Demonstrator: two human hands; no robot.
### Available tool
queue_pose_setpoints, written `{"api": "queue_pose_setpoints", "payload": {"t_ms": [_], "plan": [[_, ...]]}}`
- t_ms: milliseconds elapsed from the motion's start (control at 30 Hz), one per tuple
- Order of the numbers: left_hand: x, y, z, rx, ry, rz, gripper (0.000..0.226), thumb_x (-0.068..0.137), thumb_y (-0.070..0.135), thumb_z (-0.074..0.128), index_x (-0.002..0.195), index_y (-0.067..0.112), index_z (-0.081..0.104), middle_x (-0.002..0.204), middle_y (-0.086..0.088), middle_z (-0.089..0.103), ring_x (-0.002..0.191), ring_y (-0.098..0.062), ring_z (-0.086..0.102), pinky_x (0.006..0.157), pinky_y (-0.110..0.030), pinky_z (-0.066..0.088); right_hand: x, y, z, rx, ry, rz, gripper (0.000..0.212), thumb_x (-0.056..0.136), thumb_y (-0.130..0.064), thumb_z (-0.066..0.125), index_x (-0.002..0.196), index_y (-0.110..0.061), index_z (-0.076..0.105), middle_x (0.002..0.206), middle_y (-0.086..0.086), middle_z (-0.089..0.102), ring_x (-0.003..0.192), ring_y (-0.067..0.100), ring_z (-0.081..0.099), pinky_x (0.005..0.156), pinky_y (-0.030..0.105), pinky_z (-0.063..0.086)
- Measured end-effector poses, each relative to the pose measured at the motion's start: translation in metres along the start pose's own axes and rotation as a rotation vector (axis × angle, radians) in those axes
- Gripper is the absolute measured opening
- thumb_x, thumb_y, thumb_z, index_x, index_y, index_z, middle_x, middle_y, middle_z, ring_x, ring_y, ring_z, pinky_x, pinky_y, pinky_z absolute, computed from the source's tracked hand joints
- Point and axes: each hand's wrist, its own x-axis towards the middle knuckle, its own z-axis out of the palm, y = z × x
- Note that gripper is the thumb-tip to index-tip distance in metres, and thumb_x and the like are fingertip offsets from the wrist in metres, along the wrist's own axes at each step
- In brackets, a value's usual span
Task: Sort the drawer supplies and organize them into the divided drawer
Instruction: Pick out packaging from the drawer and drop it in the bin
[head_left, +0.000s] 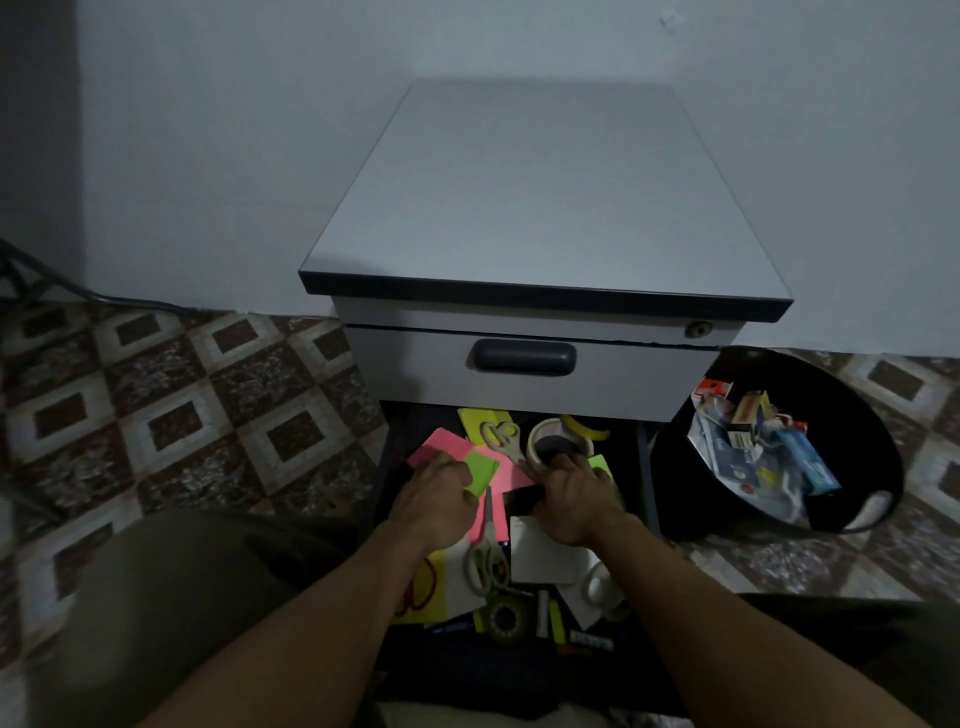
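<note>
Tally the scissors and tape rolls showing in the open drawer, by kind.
Scissors: 2
Tape rolls: 4, counting the half-hidden yellow one at the back
Total: 6

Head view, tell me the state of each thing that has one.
top drawer, shut
lower drawer, pulled open, cluttered
black bin, holding boxes and packets
upper scissors, closed
left hand, on sticky notes, grip unclear
right hand, against tape roll, grip unclear
</note>
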Motion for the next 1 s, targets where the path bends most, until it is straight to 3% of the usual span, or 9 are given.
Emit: {"api": "queue_pose_setpoints", "payload": {"t_ms": [100, 200, 300, 400, 533, 633, 733, 867, 1000], "plan": [[0.0, 0.009, -0.002, -0.033, 0.067, 0.007, 0.035, 0.095, 0.022, 0.054, 0.129, 0.016, 0.06, 0.136, -0.003, 0.048, 0.126, -0.023, 0.048, 0.102, -0.035, 0.044, -0.009, 0.001, 0.002, 0.084, 0.092, -0.03, 0.063, 0.087, -0.041, 0.048, 0.144, -0.017, 0.042, 0.15, 0.007, 0.041, 0.142, 0.032, 0.027, 0.113, 0.05, 0.028], [-0.001, 0.017, -0.001, -0.11, 0.065, 0.017, 0.043, 0.096, 0.022, 0.056, 0.138, 0.02, 0.051, 0.144, 0.0, 0.045, 0.131, -0.021, 0.045, 0.103, -0.034, 0.042, -0.021, 0.001, 0.006, 0.153, 0.218, -0.142, 0.064, 0.074, -0.045, 0.037, 0.131, -0.023, 0.055, 0.142, 0.003, 0.052, 0.136, 0.028, 0.04, 0.111, 0.047, 0.034], [-0.003, 0.02, -0.001, -0.174, 0.064, 0.022, 0.049, 0.097, 0.021, 0.056, 0.145, 0.022, 0.043, 0.15, 0.0, 0.042, 0.136, -0.022, 0.043, 0.105, -0.036, 0.043, -0.034, -0.006, 0.011, 0.183, 0.309, -0.236, 0.047, 0.07, -0.042, 0.038, 0.101, -0.023, 0.07, 0.121, 0.002, 0.065, 0.118, 0.029, 0.055, 0.101, 0.042, 0.042], [-0.005, 0.019, -0.003, -0.16, 0.018, 0.072, 0.05, 0.096, 0.014, 0.055, 0.144, 0.021, 0.046, 0.147, 0.0, 0.046, 0.136, -0.021, 0.042, 0.106, -0.036, 0.041, -0.041, -0.016, 0.013, 0.248, 0.289, -0.265, 0.03, 0.075, -0.036, 0.042, 0.091, -0.026, 0.065, 0.112, -0.001, 0.067, 0.109, 0.025, 0.057, 0.096, 0.04, 0.044], [-0.008, 0.017, -0.002, -0.247, -0.04, 0.069, 0.026, 0.086, 0.004, 0.049, 0.093, 0.022, 0.066, 0.097, -0.001, 0.069, 0.089, -0.022, 0.064, 0.076, -0.044, 0.055, -0.044, -0.024, 0.007, 0.251, 0.329, -0.221, 0.038, 0.08, -0.037, 0.041, 0.108, -0.021, 0.061, 0.112, 0.001, 0.063, 0.104, 0.023, 0.053, 0.091, 0.038, 0.045], [-0.007, 0.019, -0.003, -0.342, -0.031, -0.015, 0.026, 0.096, 0.013, 0.053, 0.071, 0.01, 0.058, 0.072, -0.004, 0.057, 0.063, -0.014, 0.052, 0.061, -0.043, 0.046, -0.036, -0.015, 0.008, 0.225, 0.407, 0.041, 0.025, 0.089, -0.035, 0.051, 0.106, -0.018, 0.057, 0.111, 0.005, 0.06, 0.104, 0.027, 0.054, 0.086, 0.039, 0.046], [-0.008, 0.025, -0.005, -0.345, -0.061, -0.042, 0.043, 0.096, 0.034, 0.062, 0.058, 0.023, 0.046, 0.053, 0.009, 0.044, 0.047, -0.006, 0.043, 0.05, -0.024, 0.033, -0.024, 0.002, 0.016, 0.393, 0.245, 0.247, 0.043, 0.094, -0.058, 0.045, 0.104, -0.019, 0.058, 0.108, 0.01, 0.066, 0.097, 0.032, 0.064, 0.078, 0.036, 0.053], [-0.008, 0.026, -0.002, -0.286, -0.097, -0.096, 0.04, 0.091, 0.022, 0.067, 0.057, 0.023, 0.045, 0.053, 0.007, 0.047, 0.046, -0.009, 0.047, 0.048, -0.022, 0.034, -0.026, 0.011, 0.026, 0.572, 0.059, 0.231, 0.051, 0.086, -0.064, 0.041, 0.096, -0.022, 0.069, 0.097, 0.005, 0.073, 0.092, 0.027, 0.068, 0.079, 0.034, 0.054], [-0.005, 0.02, -0.007, -0.221, -0.024, -0.16, 0.037, 0.086, 0.023, 0.065, 0.054, 0.017, 0.048, 0.056, 0.002, 0.05, 0.053, -0.016, 0.05, 0.05, -0.023, 0.034, -0.028, 0.012, 0.028, 0.593, 0.122, 0.207, 0.025, 0.083, -0.039, 0.049, 0.077, -0.025, 0.068, 0.092, 0.006, 0.07, 0.087, 0.026, 0.065, 0.077, 0.032, 0.052]]}}
